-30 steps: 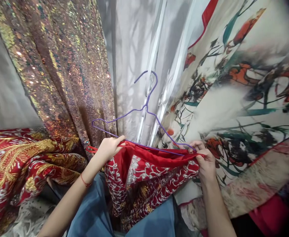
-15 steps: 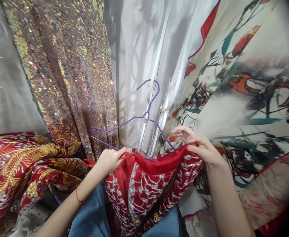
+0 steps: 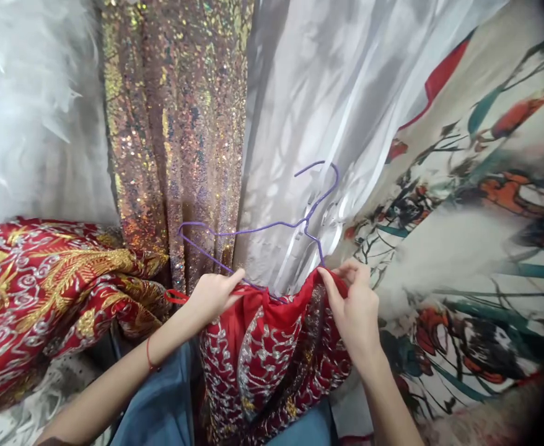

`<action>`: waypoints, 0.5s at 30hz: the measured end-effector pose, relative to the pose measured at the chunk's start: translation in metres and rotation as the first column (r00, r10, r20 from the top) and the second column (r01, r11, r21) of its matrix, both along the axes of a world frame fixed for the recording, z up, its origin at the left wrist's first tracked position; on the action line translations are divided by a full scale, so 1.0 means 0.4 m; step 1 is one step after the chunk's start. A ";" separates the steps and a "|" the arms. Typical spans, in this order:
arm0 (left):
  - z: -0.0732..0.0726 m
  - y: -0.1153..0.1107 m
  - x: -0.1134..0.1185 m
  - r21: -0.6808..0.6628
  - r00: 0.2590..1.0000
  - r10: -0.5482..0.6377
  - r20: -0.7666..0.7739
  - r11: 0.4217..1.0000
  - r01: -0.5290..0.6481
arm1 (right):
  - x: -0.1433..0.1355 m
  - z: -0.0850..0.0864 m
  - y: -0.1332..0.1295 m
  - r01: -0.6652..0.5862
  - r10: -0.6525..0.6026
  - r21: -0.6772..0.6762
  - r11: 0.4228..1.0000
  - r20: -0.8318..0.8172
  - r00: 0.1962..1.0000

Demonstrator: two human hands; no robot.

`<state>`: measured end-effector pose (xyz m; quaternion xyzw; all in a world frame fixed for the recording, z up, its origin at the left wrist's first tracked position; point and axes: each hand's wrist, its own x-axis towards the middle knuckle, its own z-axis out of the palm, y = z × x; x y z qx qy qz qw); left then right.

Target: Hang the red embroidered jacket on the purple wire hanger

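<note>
A red garment (image 3: 272,347) with silver and gold embroidery hangs over my lap, its plain red top edge held up between my hands. My left hand (image 3: 214,294) pinches that edge at the left, close to the lower bar of a purple wire hanger (image 3: 267,227). The hanger leans to the right with its hook up, and its right arm runs down behind the garment's edge. At the right, my right hand (image 3: 353,297) grips the top edge, thumb in front and fingers behind. Part of the hanger's lower bar is hidden inside the garment.
Another red garment with gold embroidery (image 3: 67,291) lies bunched at the left. Behind hang a sequined cloth (image 3: 197,124), sheer white fabric (image 3: 290,111) and white feathery material (image 3: 35,111). A floral-printed cloth (image 3: 467,248) spreads along the right.
My right hand has moved inward, closing on the garment's edge nearer the hanger's right arm. The hanger has tilted further right. My view has shifted left.
</note>
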<state>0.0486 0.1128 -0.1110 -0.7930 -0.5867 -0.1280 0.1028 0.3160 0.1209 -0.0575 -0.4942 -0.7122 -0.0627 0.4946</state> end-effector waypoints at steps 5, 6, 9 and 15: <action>-0.056 -0.020 -0.045 0.150 0.920 -0.097 0.380 0.988 0.043 | -0.023 -0.020 -0.012 -0.022 0.050 -0.121 0.992 0.233 0.971; -0.073 -0.030 -0.058 0.180 0.877 -0.111 0.467 0.983 0.028 | -0.027 -0.021 -0.014 0.011 0.021 -0.123 0.992 0.260 0.965; -0.138 -0.069 -0.104 0.128 0.785 -0.003 0.619 0.987 -0.097 | -0.042 -0.025 -0.024 0.109 -0.068 -0.116 0.987 0.316 0.946; -0.275 -0.144 -0.177 -0.391 0.801 0.276 0.531 0.919 -0.058 | -0.105 -0.041 -0.054 0.257 -0.194 -0.111 0.960 0.398 0.897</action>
